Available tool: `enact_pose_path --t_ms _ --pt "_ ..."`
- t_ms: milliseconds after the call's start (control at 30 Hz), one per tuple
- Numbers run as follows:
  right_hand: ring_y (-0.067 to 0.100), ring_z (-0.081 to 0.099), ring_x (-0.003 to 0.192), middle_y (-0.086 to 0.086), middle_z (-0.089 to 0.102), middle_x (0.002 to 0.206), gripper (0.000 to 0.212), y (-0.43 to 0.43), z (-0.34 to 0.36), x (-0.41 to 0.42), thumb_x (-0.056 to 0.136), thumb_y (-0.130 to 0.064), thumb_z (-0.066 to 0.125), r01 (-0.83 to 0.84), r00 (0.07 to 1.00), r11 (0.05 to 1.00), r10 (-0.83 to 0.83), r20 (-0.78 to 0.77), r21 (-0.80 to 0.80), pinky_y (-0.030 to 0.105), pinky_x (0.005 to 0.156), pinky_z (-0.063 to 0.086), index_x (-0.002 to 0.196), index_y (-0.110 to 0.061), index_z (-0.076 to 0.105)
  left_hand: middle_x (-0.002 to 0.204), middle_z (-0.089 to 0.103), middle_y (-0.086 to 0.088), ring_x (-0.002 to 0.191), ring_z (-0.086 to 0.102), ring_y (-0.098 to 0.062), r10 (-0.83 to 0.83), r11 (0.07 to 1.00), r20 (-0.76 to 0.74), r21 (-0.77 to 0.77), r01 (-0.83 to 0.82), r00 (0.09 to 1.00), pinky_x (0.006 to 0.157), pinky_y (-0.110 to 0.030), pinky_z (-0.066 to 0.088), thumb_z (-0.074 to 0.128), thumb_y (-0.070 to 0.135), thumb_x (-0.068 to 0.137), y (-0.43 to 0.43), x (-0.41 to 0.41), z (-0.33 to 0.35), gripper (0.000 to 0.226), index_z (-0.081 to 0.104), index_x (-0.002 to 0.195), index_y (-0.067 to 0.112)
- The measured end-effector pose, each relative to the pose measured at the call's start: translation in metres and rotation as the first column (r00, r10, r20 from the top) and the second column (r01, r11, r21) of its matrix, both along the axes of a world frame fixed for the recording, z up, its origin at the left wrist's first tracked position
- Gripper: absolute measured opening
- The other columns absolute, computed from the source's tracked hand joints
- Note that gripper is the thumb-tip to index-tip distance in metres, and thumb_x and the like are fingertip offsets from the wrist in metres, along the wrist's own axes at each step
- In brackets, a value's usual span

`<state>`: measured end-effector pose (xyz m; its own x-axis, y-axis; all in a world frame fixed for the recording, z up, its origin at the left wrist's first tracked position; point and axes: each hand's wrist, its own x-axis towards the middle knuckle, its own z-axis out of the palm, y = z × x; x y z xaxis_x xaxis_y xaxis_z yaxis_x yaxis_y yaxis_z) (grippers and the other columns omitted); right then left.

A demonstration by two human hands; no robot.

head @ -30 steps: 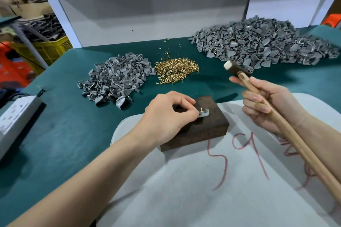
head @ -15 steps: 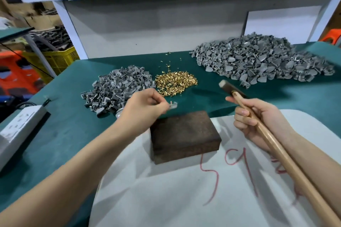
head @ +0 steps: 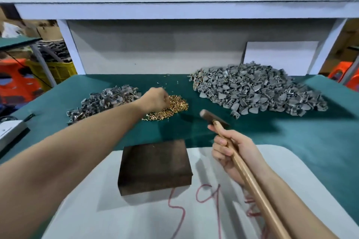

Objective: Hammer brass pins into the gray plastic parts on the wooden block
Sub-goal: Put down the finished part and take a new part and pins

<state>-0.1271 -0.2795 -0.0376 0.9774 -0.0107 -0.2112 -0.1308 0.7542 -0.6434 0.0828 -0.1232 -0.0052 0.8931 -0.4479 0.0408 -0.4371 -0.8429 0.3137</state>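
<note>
The dark wooden block [head: 155, 165] lies on a white sheet [head: 136, 219] with nothing on its top. My left hand [head: 155, 99] reaches forward over the pile of brass pins [head: 175, 106], fingers curled down into it; what they hold is hidden. My right hand [head: 233, 151] grips the wooden handle of a hammer [head: 211, 118], whose head hovers above the green mat to the block's right. A small heap of gray plastic parts [head: 104, 101] lies left of the pins. A much larger heap of gray parts [head: 258, 89] lies to the right.
A white power strip [head: 9, 132] sits at the mat's left edge. The green mat [head: 310, 141] covers the bench. A white shelf frame [head: 174, 7] crosses overhead, with upright posts at the back corners. Red marks are written on the sheet.
My left hand lifted the gray part with its pin off the block, carried it back and left, and now reaches over the brass pins. The hammer stayed raised on the right.
</note>
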Motion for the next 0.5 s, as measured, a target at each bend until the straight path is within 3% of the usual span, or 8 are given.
enact_pose_path --t_ms 100,200,333,500 --pt "0.006 0.031 0.032 -0.002 0.035 0.050 0.026 -0.0016 -0.0010 0.0017 0.091 -0.013 0.047 -0.008 1.000 1.000 0.008 0.000 0.025 0.018 0.031 0.028 0.116 -0.007 0.047 0.094 0.072 -0.005 0.081 0.062 -0.015 -0.074 0.996 0.006 0.040 0.074 0.997 0.071 -0.024 0.046 0.057 0.007 0.090 0.0103 -0.0020 -0.0062 0.013 0.071 0.091 0.008" --pt "0.006 0.032 0.031 -0.002 0.036 0.049 0.024 -0.0020 -0.0017 0.0016 0.092 -0.013 0.045 -0.006 1.000 1.000 0.006 -0.002 0.025 0.018 0.031 0.029 0.115 -0.007 0.047 0.092 0.072 -0.005 0.085 0.064 -0.016 -0.093 0.993 0.001 0.067 0.092 0.996 0.074 -0.028 0.050 0.051 0.000 0.087 0.0102 -0.0009 -0.0023 0.019 0.069 0.087 0.007" --pt "0.006 0.032 0.032 -0.002 0.037 0.050 0.023 -0.0019 -0.0018 0.0006 0.091 -0.012 0.045 -0.003 1.000 1.000 0.003 0.004 0.022 0.019 0.032 0.030 0.114 -0.007 0.047 0.088 0.072 -0.006 0.079 0.062 -0.016 -0.115 0.989 0.022 0.095 0.112 0.993 0.071 -0.026 0.048 0.058 -0.001 0.083 0.0081 -0.0036 0.0001 0.014 0.067 0.079 0.009" --pt "0.005 0.032 0.033 -0.002 0.037 0.051 0.023 -0.0025 -0.0030 -0.0007 0.088 -0.012 0.047 -0.001 1.000 1.000 0.001 0.020 0.012 0.018 0.032 0.029 0.111 -0.006 0.047 0.084 0.073 -0.004 0.082 0.068 -0.014 -0.031 0.995 0.042 -0.090 0.035 0.999 0.073 -0.025 0.053 0.069 0.004 0.082 0.0114 -0.0033 -0.0031 0.008 0.071 0.076 0.010"
